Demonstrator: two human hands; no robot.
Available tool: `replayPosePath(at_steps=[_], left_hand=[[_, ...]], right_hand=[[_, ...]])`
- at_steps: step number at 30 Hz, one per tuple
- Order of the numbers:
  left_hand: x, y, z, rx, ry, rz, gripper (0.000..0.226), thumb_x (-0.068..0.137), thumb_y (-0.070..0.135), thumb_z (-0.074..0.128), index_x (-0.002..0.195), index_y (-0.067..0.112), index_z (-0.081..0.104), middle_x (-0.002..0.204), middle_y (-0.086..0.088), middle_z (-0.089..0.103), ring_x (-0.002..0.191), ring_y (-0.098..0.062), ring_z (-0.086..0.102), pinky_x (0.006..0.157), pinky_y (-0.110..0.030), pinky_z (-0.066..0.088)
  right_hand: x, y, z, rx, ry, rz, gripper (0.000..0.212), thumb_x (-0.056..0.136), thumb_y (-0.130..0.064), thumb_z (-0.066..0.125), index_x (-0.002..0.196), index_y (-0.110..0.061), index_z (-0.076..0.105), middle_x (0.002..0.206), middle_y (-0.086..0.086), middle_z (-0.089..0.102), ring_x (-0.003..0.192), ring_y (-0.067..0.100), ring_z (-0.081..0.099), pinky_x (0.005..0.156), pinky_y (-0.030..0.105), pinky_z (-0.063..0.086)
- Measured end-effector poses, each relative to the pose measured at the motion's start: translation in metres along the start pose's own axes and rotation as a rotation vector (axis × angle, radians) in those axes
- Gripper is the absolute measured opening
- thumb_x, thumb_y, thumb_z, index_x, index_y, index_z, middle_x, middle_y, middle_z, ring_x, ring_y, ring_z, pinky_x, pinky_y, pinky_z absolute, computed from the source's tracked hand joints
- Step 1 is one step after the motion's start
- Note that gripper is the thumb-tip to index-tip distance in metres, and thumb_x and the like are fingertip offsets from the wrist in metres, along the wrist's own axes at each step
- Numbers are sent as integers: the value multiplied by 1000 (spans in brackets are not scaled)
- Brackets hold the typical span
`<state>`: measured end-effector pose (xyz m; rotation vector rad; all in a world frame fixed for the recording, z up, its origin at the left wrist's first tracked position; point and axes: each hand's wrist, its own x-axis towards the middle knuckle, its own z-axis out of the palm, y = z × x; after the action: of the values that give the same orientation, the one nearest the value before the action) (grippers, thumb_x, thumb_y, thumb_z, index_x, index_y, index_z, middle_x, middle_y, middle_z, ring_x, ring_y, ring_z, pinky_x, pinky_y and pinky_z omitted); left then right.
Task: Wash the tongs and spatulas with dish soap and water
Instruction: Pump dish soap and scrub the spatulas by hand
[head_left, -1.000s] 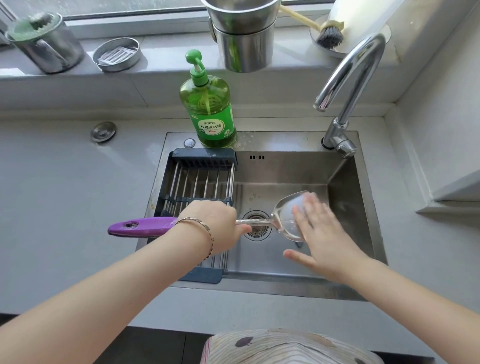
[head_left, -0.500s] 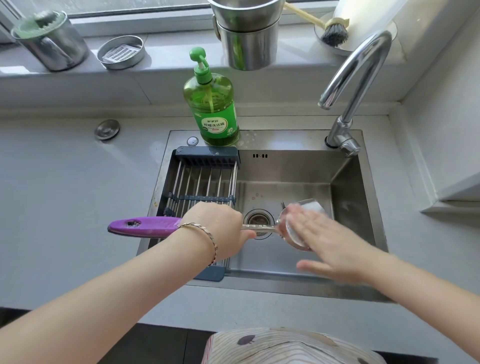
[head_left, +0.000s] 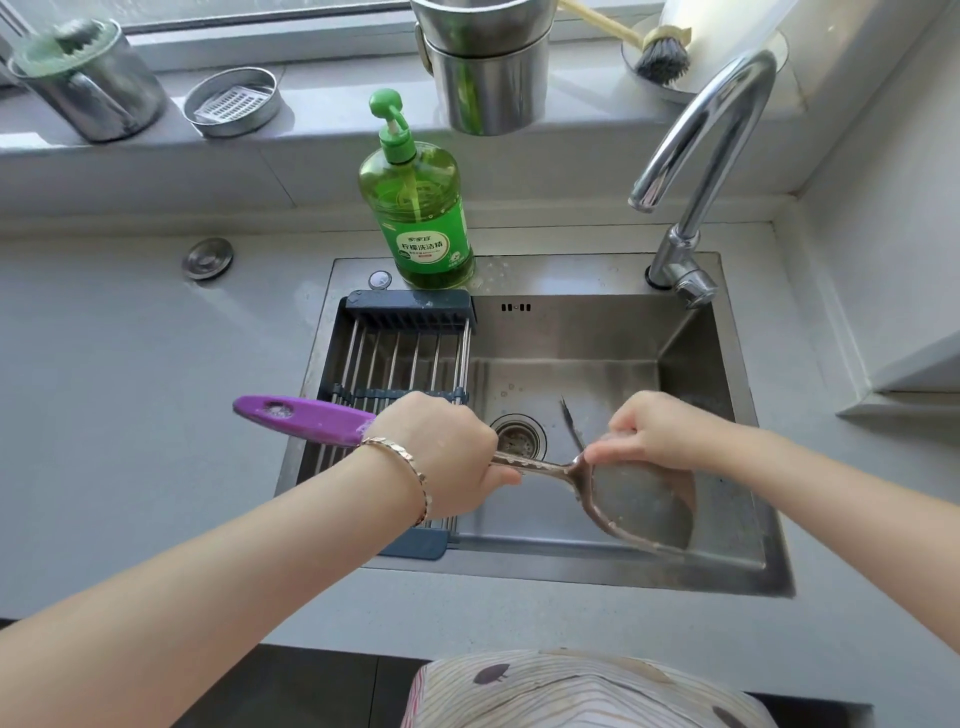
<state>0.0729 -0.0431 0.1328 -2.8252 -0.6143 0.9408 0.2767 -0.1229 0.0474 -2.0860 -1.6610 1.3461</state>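
A metal spatula (head_left: 639, 499) with a purple handle (head_left: 301, 418) lies across the steel sink (head_left: 748, 566). My left hand (head_left: 441, 457) grips it where the purple handle meets the metal shaft. The broad metal blade is over the sink's right half, turned edge-up. My right hand (head_left: 660, 431) is curled over the blade's top edge near the neck, fingers on the metal. A green dish soap bottle (head_left: 418, 208) with a pump stands on the sink's back rim. No water runs from the tap (head_left: 701, 135).
A dark rack with metal bars (head_left: 400, 358) spans the sink's left part. The drain (head_left: 519, 434) is mid-sink. On the sill stand steel pots (head_left: 483, 67), a steel canister (head_left: 88, 78), a round tin (head_left: 234, 101) and a dish brush (head_left: 660, 52). A round metal cap (head_left: 208, 257) is set in the counter.
The spatula blade has dropped lower and turned edge-up. My right hand went from lying flat on the blade to curling over its top edge. The left hand kept its grip.
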Motion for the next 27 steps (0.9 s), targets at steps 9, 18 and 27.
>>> replayPosePath(at_steps=[9, 18, 27], left_hand=[[-4, -5, 6, -24, -56, 6, 58, 91, 63, 20, 77, 15, 50, 59, 4, 41, 59, -18, 48, 58, -27, 41], [-2, -9, 10, -88, -94, -50, 58, 89, 66, 21, 76, 17, 51, 59, 4, 42, 51, -12, 41, 57, -26, 42], [1, -7, 19, -122, -114, -87, 58, 87, 69, 23, 68, 19, 46, 58, 6, 42, 54, -14, 44, 55, -25, 40]], right_hand=[[-11, 2, -23, 222, -279, 35, 28, 83, -30, 68, 61, -13, 62, 52, -9, 54, 49, 3, 49, 54, 19, 38], [-11, -5, -7, -438, 242, -99, 45, 92, -51, 40, 61, -22, 54, 65, -4, 55, 70, 17, 56, 63, 29, 38], [-52, -14, 44, -566, 18, -411, 94, 81, -75, 1, 148, -10, -1, 155, 4, -10, 142, 15, -16, 112, 20, -17]])
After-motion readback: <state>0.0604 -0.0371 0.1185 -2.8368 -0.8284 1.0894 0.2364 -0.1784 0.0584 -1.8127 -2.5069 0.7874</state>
